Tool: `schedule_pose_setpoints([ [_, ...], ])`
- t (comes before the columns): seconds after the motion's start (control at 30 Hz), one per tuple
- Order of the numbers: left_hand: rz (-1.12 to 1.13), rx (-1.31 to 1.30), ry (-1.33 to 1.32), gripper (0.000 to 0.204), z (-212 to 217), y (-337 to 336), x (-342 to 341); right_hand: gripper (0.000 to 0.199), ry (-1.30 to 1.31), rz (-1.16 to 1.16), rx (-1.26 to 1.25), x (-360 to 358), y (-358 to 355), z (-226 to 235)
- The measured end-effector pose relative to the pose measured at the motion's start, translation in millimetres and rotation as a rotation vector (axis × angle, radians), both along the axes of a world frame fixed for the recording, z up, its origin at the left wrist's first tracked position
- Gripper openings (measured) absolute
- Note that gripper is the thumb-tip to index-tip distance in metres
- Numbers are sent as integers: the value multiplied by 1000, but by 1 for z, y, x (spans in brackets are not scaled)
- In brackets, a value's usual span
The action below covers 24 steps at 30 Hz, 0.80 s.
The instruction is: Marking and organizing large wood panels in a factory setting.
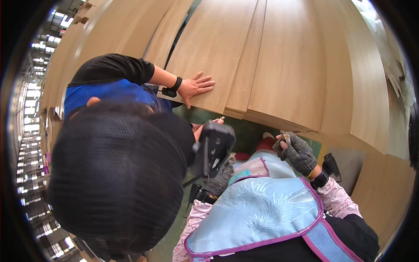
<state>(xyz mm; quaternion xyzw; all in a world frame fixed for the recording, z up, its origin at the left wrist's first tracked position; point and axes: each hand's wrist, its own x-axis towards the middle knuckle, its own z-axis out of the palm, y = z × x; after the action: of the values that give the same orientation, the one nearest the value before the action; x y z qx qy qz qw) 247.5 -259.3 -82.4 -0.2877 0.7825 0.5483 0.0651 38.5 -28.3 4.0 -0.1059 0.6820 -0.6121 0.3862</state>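
Note:
My right hand [300, 155], in a grey fingerless knit glove, is raised in front of the stacked boards' near edge. Its fingers are curled around a small pale stub [286, 139], too small to identify. My left hand [221, 178], gloved the same way, is low beside my light blue apron [270, 209]. A black device [216, 146] on a co-worker's head covers much of that hand, so its fingers are hidden. Closest to my right hand are wood-grain boards [288, 65] lying flat in stacks.
A co-worker [118, 174] leans in at the left, very close. One of their hands [196, 87] lies spread on a board; their other hand [201, 129] is partly hidden, with a small pale thing at its fingertips. More boards [384, 196] stand at the right.

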Motion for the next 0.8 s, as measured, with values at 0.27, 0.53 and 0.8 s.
schedule_pose_setpoints([
  [0.27, -162, -10, -172, 36, -1, -17, -34, 26, 15, -130, 68, 7, 15, -24],
  [0.53, -100, 8, -231, 41, 47, -6, -45, 26, -121, -50, 48, -12, 16, -17],
  [0.8, -157, 0, -181, 36, 32, -3, -47, 26, -185, -103, 44, -18, 26, -20],
])
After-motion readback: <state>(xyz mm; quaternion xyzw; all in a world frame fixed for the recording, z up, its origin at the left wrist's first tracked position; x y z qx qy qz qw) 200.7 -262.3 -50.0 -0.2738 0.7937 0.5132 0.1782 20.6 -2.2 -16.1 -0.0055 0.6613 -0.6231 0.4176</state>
